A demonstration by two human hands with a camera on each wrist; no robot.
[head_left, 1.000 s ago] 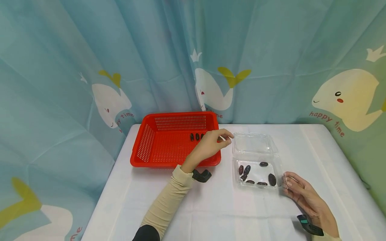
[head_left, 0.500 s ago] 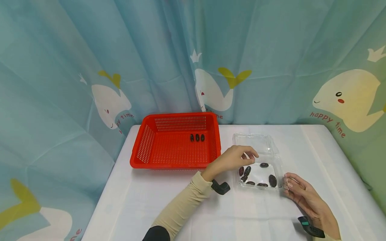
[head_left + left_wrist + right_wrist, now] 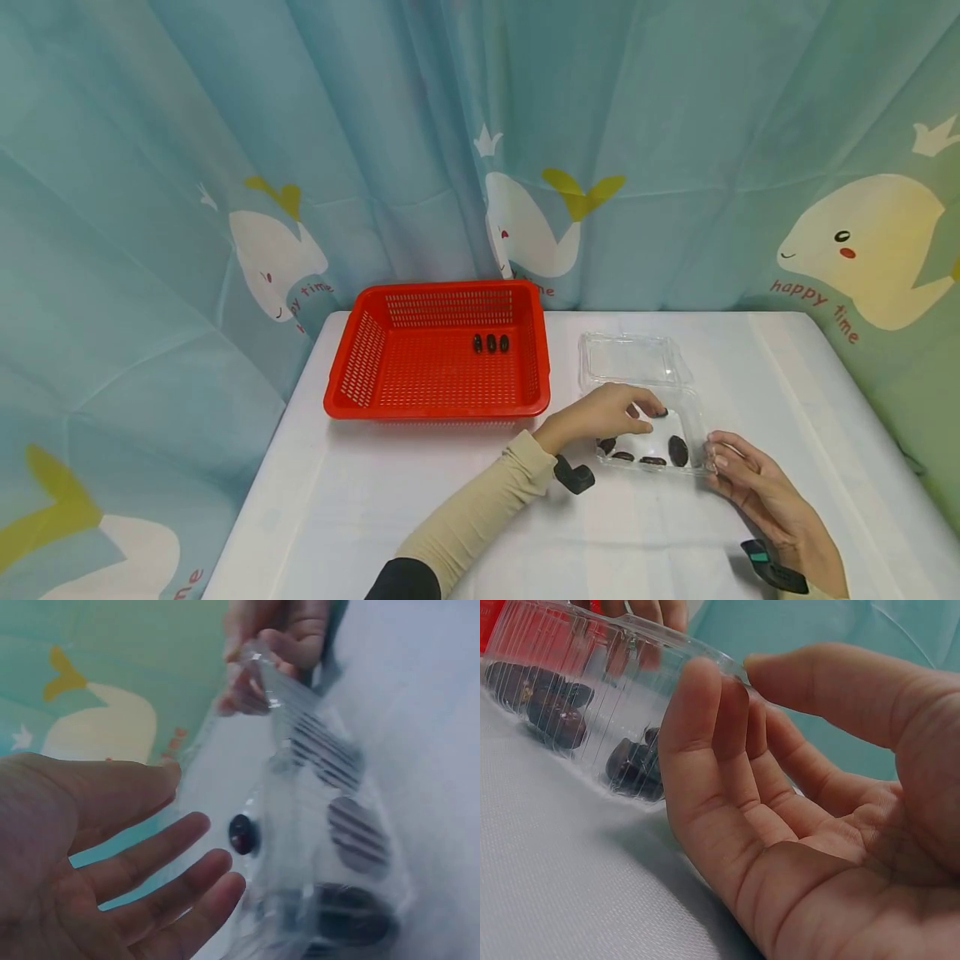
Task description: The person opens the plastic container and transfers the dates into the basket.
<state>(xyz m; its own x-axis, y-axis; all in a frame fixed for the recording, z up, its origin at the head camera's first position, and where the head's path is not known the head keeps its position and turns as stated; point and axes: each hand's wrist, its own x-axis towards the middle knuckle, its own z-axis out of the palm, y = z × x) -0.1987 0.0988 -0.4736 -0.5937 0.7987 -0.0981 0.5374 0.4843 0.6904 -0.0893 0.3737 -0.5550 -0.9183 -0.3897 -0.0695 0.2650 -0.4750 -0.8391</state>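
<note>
A clear plastic clamshell box (image 3: pixel 697 417) lies with its lid folded back, holding several dark, glossy dates (image 3: pixel 678 451). My left hand (image 3: pixel 611 410) reaches over the box from the left and hides part of its contents. In the left wrist view, this hand's thumb and fingers are spread, with nothing between them, and a single date (image 3: pixel 241 834) sits just beyond the fingertips. My right hand (image 3: pixel 765 492) holds the right end of the box; in the right wrist view, thumb and fingers (image 3: pixel 694 712) pinch its rim.
To the left on the white-covered table (image 3: pixel 420 492) stands a red plastic basket (image 3: pixel 435 412), with three dates (image 3: pixel 491 342) in a row inside. The clear lid (image 3: pixel 630 358) lies behind the box. A patterned curtain (image 3: pixel 420 150) hangs behind the table.
My left hand has moved right, from the red basket's edge across to the box, and lowered towards the lone date. The right hand keeps holding the box in place.
</note>
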